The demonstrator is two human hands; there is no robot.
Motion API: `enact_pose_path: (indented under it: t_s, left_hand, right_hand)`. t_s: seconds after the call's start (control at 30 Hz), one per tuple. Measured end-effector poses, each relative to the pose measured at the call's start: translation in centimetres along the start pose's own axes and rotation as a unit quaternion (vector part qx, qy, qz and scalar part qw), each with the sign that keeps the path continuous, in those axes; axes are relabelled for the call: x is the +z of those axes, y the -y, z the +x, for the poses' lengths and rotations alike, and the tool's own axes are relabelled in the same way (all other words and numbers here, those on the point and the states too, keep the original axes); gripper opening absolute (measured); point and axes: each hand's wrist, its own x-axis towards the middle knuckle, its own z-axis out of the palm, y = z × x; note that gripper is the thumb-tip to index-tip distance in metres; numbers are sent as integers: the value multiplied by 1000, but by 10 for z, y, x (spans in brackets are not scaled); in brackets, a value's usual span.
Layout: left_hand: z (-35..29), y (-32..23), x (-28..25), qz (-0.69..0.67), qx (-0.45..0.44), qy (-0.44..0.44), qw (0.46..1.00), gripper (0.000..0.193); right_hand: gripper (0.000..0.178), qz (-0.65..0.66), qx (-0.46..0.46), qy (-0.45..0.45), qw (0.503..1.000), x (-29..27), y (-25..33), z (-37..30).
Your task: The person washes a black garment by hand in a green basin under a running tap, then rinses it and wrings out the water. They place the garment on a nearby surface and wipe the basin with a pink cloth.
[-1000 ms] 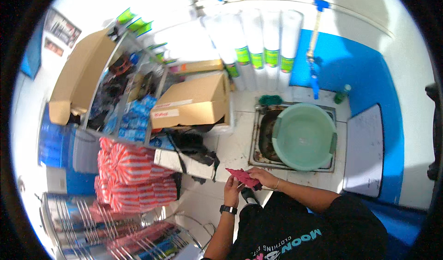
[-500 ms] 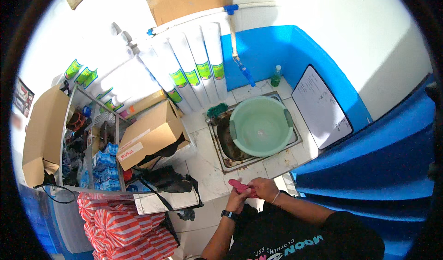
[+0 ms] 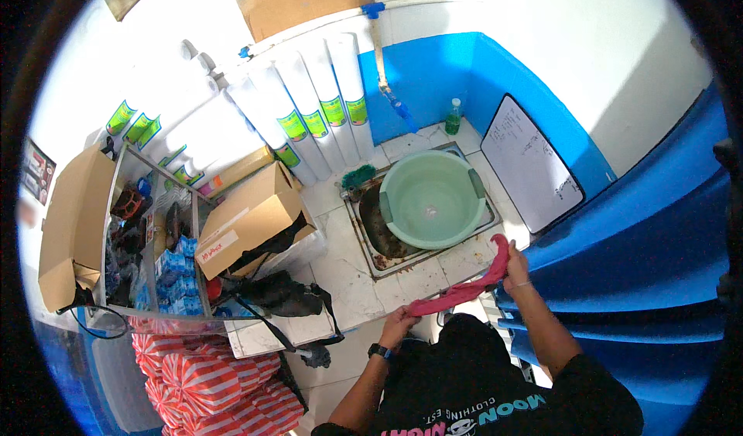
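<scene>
A twisted, dark pink cloth (image 3: pixel 464 289) stretches between my two hands in front of the counter edge. My left hand (image 3: pixel 399 326), with a dark watch on its wrist, is closed on the cloth's left end. My right hand (image 3: pixel 515 270) grips it near the other end, and a short tip curls up beyond the fingers. Just past the cloth, a pale green plastic basin (image 3: pixel 433 200) with darker grips rests over the sink (image 3: pixel 377 238). Some water seems to lie in the basin.
A blue-handled tap (image 3: pixel 402 115) hangs behind the basin, near a bottle of green liquid (image 3: pixel 453 117). A green scrubber (image 3: pixel 358 177) lies by the sink. A whiteboard (image 3: pixel 532 165) leans at right beside a blue curtain (image 3: pixel 619 273). An open cardboard box (image 3: pixel 251 219) and black bag (image 3: pixel 282 295) stand left.
My hands have moved apart, the right one outward to the right and up. The pink cloth, bunched between them before, is now drawn out long.
</scene>
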Motion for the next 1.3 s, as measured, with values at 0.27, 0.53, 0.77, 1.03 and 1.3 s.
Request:
enact_pose_path:
  t_s: [0.27, 0.53, 0.77, 1.03, 1.3]
  left_hand:
    - [21, -14, 31, 88, -91, 10, 992, 52]
    - [-36, 23, -34, 10, -116, -174, 978, 44]
    - [-105, 48, -69, -122, -103, -366, 917, 36]
    - [-150, 105, -41, -173, -69, -383, 905, 34]
    - [-184, 119, -35, -104, -128, -428, 888, 41]
  right_hand:
    - [55, -460, -321, -144, 815, -31, 9, 85]
    - [78, -727, -313, -109, 601, 17, -91, 51]
    - [76, -747, -338, 45, 570, 68, -148, -12]
    - [57, -597, -468, 491, 428, 192, -240, -60]
    - [47, -579, -558, 320, 501, 342, -257, 69]
